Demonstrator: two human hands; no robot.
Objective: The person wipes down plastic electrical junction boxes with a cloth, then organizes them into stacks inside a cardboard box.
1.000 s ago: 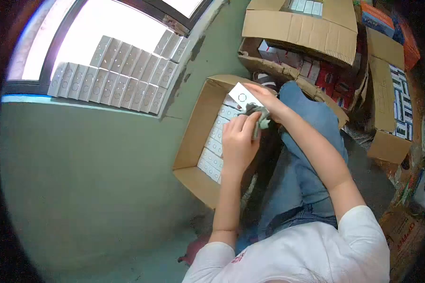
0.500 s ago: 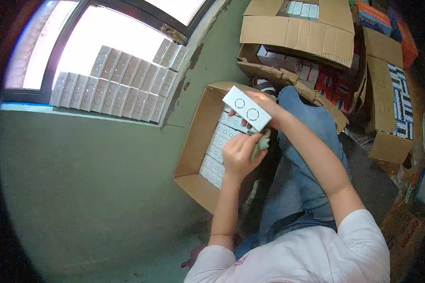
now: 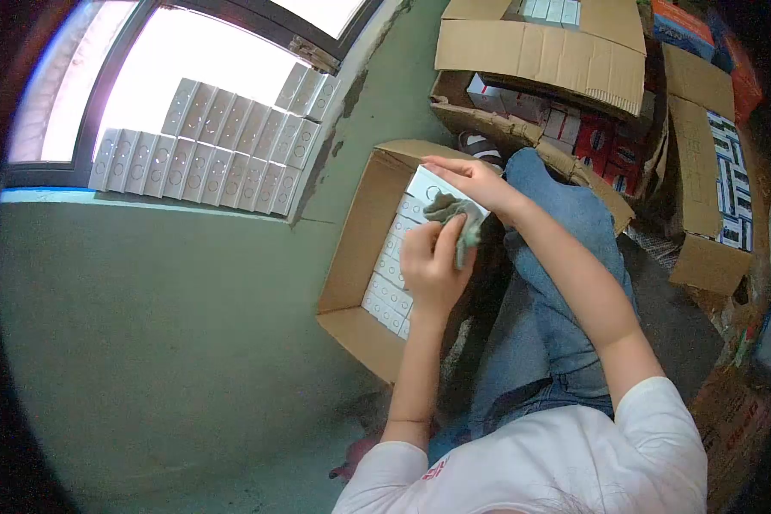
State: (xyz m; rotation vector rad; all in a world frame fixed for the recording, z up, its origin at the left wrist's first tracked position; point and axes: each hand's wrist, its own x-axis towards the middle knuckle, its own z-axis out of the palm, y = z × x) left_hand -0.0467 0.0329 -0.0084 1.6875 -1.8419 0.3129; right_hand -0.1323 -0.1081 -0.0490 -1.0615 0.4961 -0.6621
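A white box (image 3: 421, 186) with printed circles is gripped from its upper right side by my right hand (image 3: 481, 187). My left hand (image 3: 433, 259) pinches a grey-green cloth (image 3: 454, 208), which lies against the printed face of the box and covers much of it. Both hands are over an open cardboard carton (image 3: 344, 272), where rows of similar white boxes (image 3: 389, 292) lie. Some of those rows are hidden behind my left hand and the held box.
More such boxes (image 3: 199, 160) line the window sill at the upper left. Open cartons (image 3: 537, 53) with red and white packs (image 3: 595, 144) stand at the upper right, beside another carton (image 3: 692, 171). My jeans-covered leg (image 3: 563, 231) is right of the hands.
The cloth has moved up from beneath the box onto its printed face, with my left hand. The box has tilted slightly, and my right hand now shows more along its upper edge.
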